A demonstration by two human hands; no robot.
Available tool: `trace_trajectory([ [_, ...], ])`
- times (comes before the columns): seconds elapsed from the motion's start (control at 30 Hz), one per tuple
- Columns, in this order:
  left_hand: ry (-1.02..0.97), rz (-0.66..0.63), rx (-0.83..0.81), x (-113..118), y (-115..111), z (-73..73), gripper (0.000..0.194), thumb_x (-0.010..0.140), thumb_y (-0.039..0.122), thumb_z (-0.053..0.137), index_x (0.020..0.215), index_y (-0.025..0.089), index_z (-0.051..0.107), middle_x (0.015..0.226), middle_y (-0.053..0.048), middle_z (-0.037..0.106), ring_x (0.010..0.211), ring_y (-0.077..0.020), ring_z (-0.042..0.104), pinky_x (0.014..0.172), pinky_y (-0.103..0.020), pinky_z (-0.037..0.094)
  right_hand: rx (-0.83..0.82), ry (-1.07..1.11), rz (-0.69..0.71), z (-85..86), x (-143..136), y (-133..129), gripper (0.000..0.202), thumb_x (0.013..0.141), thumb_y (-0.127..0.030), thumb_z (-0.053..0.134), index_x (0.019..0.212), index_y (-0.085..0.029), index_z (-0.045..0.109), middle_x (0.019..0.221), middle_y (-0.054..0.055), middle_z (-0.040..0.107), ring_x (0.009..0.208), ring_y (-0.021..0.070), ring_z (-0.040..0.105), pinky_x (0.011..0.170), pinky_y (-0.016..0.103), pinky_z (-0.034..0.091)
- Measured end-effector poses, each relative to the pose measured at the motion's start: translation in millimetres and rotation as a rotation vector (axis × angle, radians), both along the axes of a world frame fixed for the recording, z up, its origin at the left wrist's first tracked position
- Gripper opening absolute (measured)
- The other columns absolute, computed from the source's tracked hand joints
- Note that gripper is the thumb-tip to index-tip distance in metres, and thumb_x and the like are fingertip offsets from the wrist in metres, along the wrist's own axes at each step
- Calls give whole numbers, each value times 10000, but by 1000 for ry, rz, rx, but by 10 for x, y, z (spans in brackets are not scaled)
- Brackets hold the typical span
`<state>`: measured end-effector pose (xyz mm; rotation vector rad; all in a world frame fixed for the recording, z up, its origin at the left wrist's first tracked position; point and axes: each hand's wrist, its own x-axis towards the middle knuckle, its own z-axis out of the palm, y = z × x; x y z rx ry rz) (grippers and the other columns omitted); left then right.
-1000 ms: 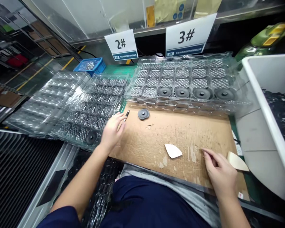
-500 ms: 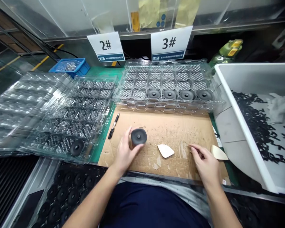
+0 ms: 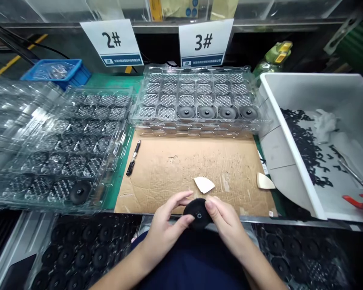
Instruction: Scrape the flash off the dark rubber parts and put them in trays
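Note:
Between both hands is a black round part (image 3: 197,214) with a small central hub, held just past the front edge of the cardboard sheet (image 3: 157,173). My left hand (image 3: 169,219) grips its left side with thumb and fingers. My right hand (image 3: 225,219) pinches its right rim, thumb on top. On the cardboard just beyond the hands lies a white wedge-shaped piece (image 3: 204,185). A second cream wedge (image 3: 265,181) rests at the right edge of the cardboard, and a black pen (image 3: 133,158) lies at the left.
A clear compartment tray (image 3: 199,125) behind the cardboard holds several black round parts in its front row. Another clear tray (image 3: 109,161) is at left, one part in its front corner. A white bin (image 3: 290,145) with black scraps and red-handled pliers (image 3: 361,201) stands right. A blue basket (image 3: 78,72) sits back left.
My left hand has brought the black round part down toward my body and to the right. My right hand has come in from the right and taken hold of it too. The camera view has shifted.

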<state>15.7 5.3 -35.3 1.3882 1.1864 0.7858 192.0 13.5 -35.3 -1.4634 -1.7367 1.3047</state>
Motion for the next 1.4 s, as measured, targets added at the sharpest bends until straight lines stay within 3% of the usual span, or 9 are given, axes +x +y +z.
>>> trace_trajectory([
  [0.17, -52, 13, -174, 27, 156, 91, 170, 793, 286, 597, 931, 213, 665, 917, -16, 683, 859, -144, 605, 763, -221, 451, 129, -40, 56, 130, -69, -74, 337, 949, -288, 296, 638, -185, 377, 611, -13, 451, 603, 119, 417, 596, 257, 310],
  [0.33, -347, 191, -423, -52, 248, 7, 285, 883, 379, 424, 799, 172, 600, 588, 22, 634, 517, -84, 565, 534, -187, 439, 107, -45, 115, 185, -121, -45, 339, 944, -262, 300, 615, -186, 328, 583, -22, 417, 572, 111, 387, 593, 262, 299],
  [0.47, -488, 49, -605, -132, 215, -35, 296, 840, 422, 494, 875, 149, 604, 697, -21, 658, 576, -87, 602, 542, -170, 454, 78, -2, 93, 191, -117, 4, 347, 945, -271, 304, 612, -187, 348, 577, -22, 424, 571, 110, 390, 589, 258, 317],
  [0.67, -903, -268, -947, -163, 71, -102, 572, 731, 601, 521, 1087, 152, 533, 883, -141, 685, 752, -250, 687, 613, -308, 532, 114, -22, 86, 144, -192, 42, 373, 938, -292, 309, 590, -179, 375, 622, -6, 405, 625, 125, 424, 625, 281, 349],
  [0.83, -1172, -325, -1156, -167, -9, -206, 604, 725, 582, 553, 1088, 99, 574, 964, -159, 675, 857, -273, 671, 638, -263, 529, 62, -43, 197, 180, -258, 81, 375, 941, -316, 316, 669, -175, 532, 712, 16, 460, 702, 137, 472, 664, 290, 395],
  [1.0, -1185, -167, -1065, -256, -38, -152, 533, 785, 469, 561, 1250, 239, 437, 1141, -124, 609, 1005, -289, 617, 748, -255, 504, 250, -252, 35, 67, -110, 93, 310, 912, -317, 392, 1177, -288, 549, 1067, 71, 478, 948, 199, 479, 827, 363, 419],
  [1.13, -1213, 29, -944, -363, -19, -84, 536, 795, 329, 598, 1265, 327, 340, 1226, -83, 550, 1156, -333, 499, 910, -338, 442, 351, -633, -146, -344, 80, 81, 398, 842, -373, 503, 1223, -262, 527, 1159, 128, 475, 914, 279, 462, 805, 493, 393],
  [1.23, -1208, 138, -894, -396, -5, -66, 458, 788, 301, 612, 1197, 276, 408, 1251, -78, 532, 1213, -337, 434, 992, -373, 386, 344, -634, -160, -622, 152, 157, 424, 839, -360, 490, 1232, -202, 518, 1131, 159, 476, 949, 310, 467, 795, 505, 402],
  [1.4, -1127, 289, -751, -350, 3, -14, 536, 738, 378, 654, 1213, 275, 427, 1255, -71, 546, 1191, -300, 473, 1041, -385, 346, 340, -477, -221, -609, 97, 312, 319, 892, -295, 375, 1121, -189, 571, 981, 107, 526, 889, 233, 528, 801, 404, 444],
])
